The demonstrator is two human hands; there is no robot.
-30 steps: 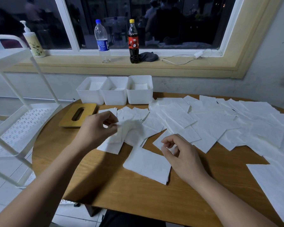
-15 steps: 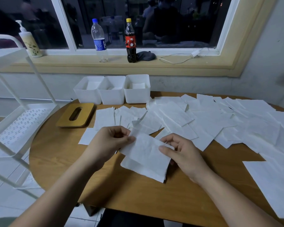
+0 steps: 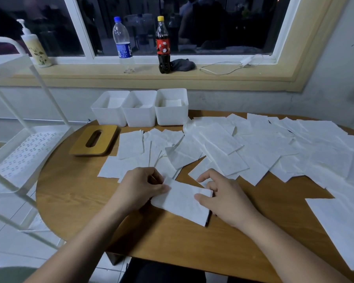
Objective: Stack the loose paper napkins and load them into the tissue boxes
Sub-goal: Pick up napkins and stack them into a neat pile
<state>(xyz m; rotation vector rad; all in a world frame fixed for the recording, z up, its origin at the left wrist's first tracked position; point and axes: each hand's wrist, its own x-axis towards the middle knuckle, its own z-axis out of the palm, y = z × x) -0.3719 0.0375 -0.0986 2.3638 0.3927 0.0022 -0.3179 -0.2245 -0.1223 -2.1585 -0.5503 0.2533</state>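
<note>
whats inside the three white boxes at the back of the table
The right box holds a flat white napkin stack. The middle box and left box show something pale low down; their walls hide how much.

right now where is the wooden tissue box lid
In the head view the wooden lid lies flat on the left side of the table, just in front of the leftmost white box and left of the spread napkins.
</note>
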